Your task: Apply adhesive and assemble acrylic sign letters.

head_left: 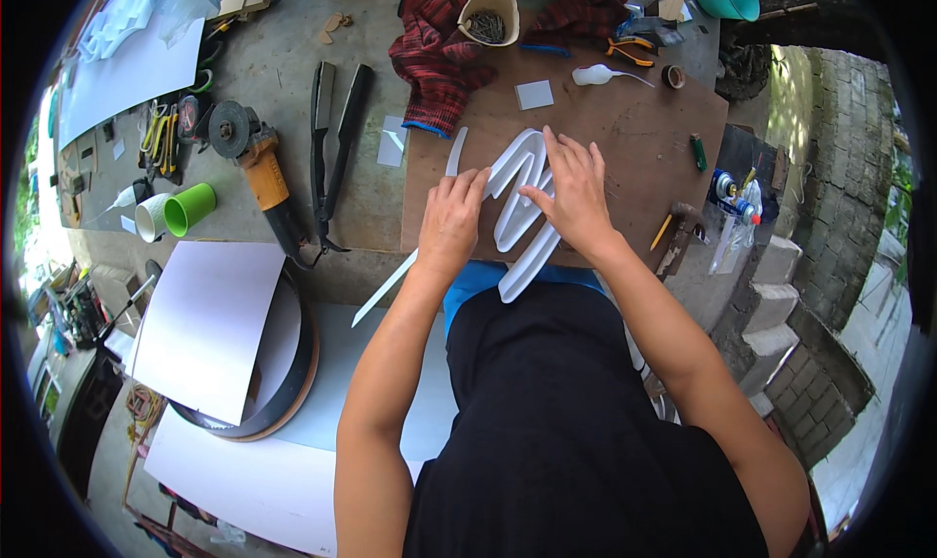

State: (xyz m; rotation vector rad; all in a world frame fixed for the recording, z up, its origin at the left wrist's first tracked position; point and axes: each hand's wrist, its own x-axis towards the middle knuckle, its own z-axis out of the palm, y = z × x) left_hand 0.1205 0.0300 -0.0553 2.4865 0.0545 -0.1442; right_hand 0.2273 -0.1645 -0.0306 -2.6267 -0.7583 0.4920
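Over the front of a brown board, a white zigzag-shaped piece (515,228) with raised thin walls is between my two hands. My right hand (576,192) grips its right side, fingers along the top bend and thumb across the middle. A long, narrow white strip (384,290) runs slantwise under my left hand (452,219); its upper end shows beyond the knuckles. My left fingers are curled, their tips against the left edge of the zigzag piece. The palm covers the strip's middle, and I cannot tell whether strip and piece are joined.
On the brown board (644,168) lie a white square (534,95), a small squeeze bottle (591,74), orange pliers (631,51) and a hammer (675,241). Leftward are a flat iron (337,148), an angle grinder (259,163) and a green cup (190,209). White sheet (210,314) covers a round drum.
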